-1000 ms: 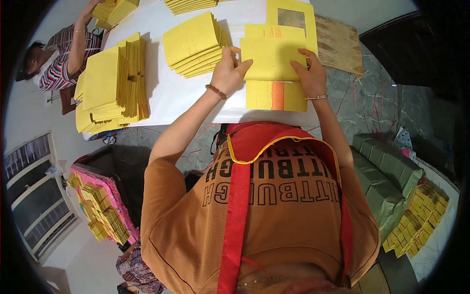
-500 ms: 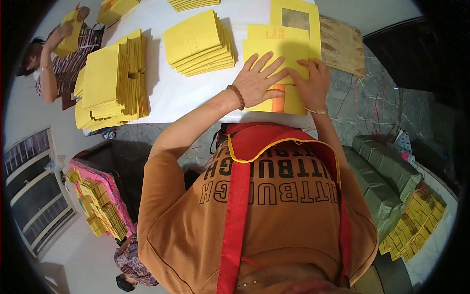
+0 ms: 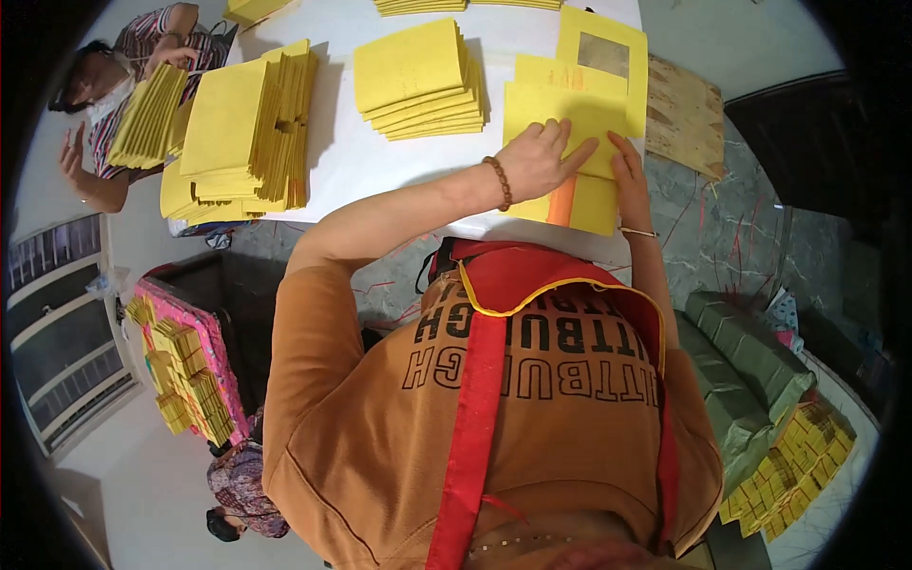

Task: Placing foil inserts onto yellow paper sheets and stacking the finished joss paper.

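Yellow paper sheets [image 3: 532,106], partly overlapping, lie on the white-covered table [image 3: 332,161], with an orange strip [image 3: 560,201] on the near part. My left hand [image 3: 540,163], with a brown bead bracelet at the wrist, rests on the top sheet. Its index finger stretches to the right across the paper while the other fingers bend. At the right edge of the same paper, my right hand [image 3: 631,182] touches it with fingers extended and slightly apart. Neither hand visibly grips anything. Beyond them lies a yellow sheet with a grey rectangle [image 3: 604,55].
Stacks of folded yellow paper [image 3: 418,71] and a taller pile [image 3: 223,119] stand to the left. A co-worker [image 3: 142,57] handles yellow bundles there. Plywood [image 3: 684,119] sits beyond the right edge; green wrapped blocks [image 3: 731,370] and more yellow bundles [image 3: 793,465] lie right.
My left hand has gone from spread flat to bent fingers with the index extended. My right hand's fingers have straightened along the paper's edge. The co-worker has lowered a bundle.
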Tool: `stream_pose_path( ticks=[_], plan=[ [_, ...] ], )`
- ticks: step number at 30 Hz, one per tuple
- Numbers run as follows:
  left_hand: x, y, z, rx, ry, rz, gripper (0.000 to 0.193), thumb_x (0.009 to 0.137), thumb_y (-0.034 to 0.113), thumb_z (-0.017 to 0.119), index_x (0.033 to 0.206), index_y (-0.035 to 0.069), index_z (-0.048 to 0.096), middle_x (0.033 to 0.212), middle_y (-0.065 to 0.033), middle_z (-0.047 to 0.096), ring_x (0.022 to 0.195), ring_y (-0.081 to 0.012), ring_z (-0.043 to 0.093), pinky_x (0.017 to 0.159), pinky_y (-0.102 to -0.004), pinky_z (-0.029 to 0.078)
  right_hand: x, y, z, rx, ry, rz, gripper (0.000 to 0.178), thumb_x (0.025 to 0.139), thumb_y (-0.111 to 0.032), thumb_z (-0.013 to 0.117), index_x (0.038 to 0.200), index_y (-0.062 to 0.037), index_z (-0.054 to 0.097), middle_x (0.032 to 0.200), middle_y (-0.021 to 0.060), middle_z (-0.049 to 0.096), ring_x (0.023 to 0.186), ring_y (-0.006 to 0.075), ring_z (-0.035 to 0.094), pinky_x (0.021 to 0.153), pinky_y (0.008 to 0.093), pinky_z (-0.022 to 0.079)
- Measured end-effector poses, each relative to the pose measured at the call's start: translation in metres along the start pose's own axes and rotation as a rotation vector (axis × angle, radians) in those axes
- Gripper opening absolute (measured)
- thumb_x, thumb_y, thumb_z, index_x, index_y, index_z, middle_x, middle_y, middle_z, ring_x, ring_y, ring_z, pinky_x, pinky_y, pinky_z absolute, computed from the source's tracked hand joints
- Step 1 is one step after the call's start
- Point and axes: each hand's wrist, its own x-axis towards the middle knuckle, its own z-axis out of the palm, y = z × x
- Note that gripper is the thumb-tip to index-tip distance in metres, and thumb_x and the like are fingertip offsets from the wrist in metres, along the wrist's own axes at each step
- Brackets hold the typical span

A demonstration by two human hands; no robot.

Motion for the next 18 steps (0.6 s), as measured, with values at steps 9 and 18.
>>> stream_pose_path(
  ticks=[9,18],
  plan=[
    [-0.001,-0.035,-0.052,-0.178,0.362,-0.143,0.036,0.068,0.009,0.059,0.103,0.001,0.056,0.087,-0.0068,0.061,0.073,-0.0238,0.056,0.066,-0.0348,0.046,-0.012,-0.030,-0.003,0.253,0.116,0.234,0.057,0.093,-0.050,0.027,0.134,-0.0124,0.039,0.136,0.0072,0.039,0.124,0.0211,0.038,0.101,0.0391,0.027],
    [-0.112,-0.148,-0.019,0.140,0.215,-0.525,0.044,0.070,-0.002,0.057,0.113,0.009,0.058,0.105,-0.0103,0.063,0.092,-0.0277,0.059,0.078,-0.0370,0.048,-0.018,-0.038,-0.006,0.239,0.195,0.247,0.045,0.094,-0.041,0.038,0.123,-0.0085,0.052,0.122,0.0069,0.054,0.115,0.0204,0.047,0.097,0.0390,0.031]
  ],
)
